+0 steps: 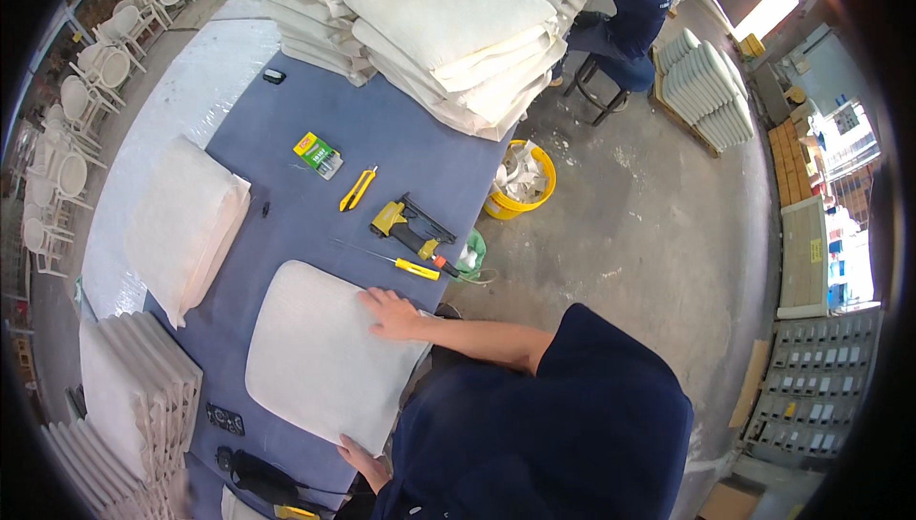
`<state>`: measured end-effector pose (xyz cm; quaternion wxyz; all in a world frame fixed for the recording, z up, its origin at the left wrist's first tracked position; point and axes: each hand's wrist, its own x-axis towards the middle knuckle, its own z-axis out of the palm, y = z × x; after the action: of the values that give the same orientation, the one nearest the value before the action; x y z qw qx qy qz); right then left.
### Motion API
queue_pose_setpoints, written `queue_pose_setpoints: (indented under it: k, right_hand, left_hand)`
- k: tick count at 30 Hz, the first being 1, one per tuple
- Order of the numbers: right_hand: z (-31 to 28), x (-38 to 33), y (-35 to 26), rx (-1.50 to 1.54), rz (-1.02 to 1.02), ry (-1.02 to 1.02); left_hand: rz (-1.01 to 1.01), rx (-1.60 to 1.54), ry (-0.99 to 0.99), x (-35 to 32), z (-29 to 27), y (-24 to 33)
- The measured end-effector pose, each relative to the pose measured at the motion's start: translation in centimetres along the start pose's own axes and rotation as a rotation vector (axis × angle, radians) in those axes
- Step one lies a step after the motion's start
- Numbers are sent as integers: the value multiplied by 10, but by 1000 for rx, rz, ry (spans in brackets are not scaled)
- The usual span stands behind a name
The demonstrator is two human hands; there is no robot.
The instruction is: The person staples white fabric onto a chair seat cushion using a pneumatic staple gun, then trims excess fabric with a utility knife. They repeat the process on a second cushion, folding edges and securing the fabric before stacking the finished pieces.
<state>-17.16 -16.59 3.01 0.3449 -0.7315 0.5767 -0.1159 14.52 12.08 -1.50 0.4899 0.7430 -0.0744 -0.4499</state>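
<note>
**Seat cushion held only by flat palms at the table edge**

The white seat cushion [320, 353] lies flat on the blue table top [382, 134], its near corner reaching the table's edge. The right hand [393, 313] presses on its far right corner with fingers spread flat — not closed around anything. The left hand [364, 461] touches the near corner at the edge; whether its fingers curl under the pad I cannot tell.

With neither hand gripping, the cushion could slide on the smooth cloth, and its near corner could tip off the edge. Just beyond the right hand lie a yellow-handled screwdriver [405, 264] and a staple gun [412, 226], with a yellow utility knife [357, 190] further out — a push that way could knock the tools along, or bring fingers against a tip. Beside the left hand a black cable [262, 479] could snag the pad.
</note>
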Motion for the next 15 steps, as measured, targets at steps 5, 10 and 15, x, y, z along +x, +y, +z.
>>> queue_pose_setpoints:
  k: [5,10,15]
  right_hand:
    - [-2,0,67,234,156,-207]
    - [-9,5,68,321,226,-287]
    - [-45,-16,58,482,381,-418]
  left_hand:
    - [-193,93,37,-21,3,26]
    - [-407,148,42,-25,-6,21]
    - [-422,78,62,-66,-1,32]
